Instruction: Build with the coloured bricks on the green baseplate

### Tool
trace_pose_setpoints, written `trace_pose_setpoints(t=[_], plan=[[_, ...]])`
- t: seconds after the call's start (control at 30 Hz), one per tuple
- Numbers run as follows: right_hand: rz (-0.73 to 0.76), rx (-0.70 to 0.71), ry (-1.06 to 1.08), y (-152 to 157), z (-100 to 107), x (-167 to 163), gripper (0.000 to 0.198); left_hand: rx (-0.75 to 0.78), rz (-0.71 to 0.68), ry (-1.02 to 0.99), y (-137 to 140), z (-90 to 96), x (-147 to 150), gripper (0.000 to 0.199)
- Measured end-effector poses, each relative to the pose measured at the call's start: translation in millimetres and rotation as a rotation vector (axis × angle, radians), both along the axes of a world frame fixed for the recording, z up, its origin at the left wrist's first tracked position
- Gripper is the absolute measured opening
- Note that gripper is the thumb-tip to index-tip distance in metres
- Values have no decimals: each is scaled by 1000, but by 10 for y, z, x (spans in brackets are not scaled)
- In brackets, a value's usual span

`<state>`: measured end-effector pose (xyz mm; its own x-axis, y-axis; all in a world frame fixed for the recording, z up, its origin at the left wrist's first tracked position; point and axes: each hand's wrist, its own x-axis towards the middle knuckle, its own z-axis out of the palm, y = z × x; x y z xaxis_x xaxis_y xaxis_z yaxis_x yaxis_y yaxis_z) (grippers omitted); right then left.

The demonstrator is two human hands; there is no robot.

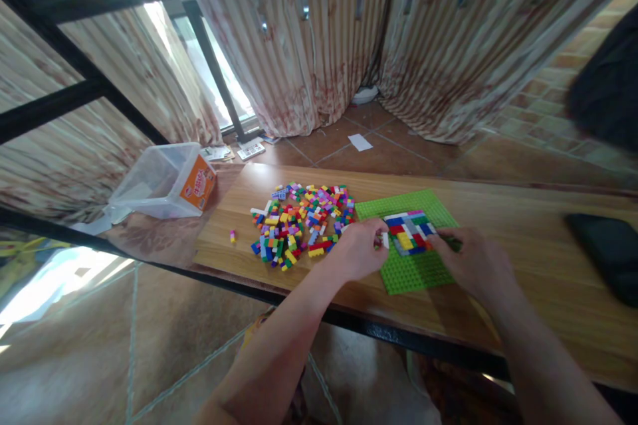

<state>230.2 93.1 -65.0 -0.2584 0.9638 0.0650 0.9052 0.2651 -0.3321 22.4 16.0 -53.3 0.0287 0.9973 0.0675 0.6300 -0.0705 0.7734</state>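
Note:
A flat build of many-coloured toy bricks (407,234) sits on a green studded baseplate (419,279), with a yellow patch among red, blue, white and grey bricks. At its left side, my left hand (361,249) is closed, with a small white brick (385,240) between thumb and fingers. My right hand (471,259) is at the opposite edge of the build, thumb and fingers closed against its right side. Its fingertips are partly hidden. Left of the baseplate, loose toy bricks (292,219) of many colours lie in a spread-out heap, partly behind my left hand.
One small pink-and-yellow piece (232,236) lies apart on the wooden table (528,226). A clear plastic bin (159,179) with an orange label stands beyond the table's left end. A dark phone-like object (605,255) rests at the right. Curtains (309,66) hang behind.

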Motion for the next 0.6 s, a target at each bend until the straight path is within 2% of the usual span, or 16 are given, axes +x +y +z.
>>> trace_pose_setpoints(t=[0.33, 0.6], plan=[[58, 42, -20, -103, -22, -1, 46, 17, 16, 50, 29, -84, 156, 31], [77, 68, -43, -139, -17, -23, 43, -38, 33, 54, 31, -46, 189, 43]])
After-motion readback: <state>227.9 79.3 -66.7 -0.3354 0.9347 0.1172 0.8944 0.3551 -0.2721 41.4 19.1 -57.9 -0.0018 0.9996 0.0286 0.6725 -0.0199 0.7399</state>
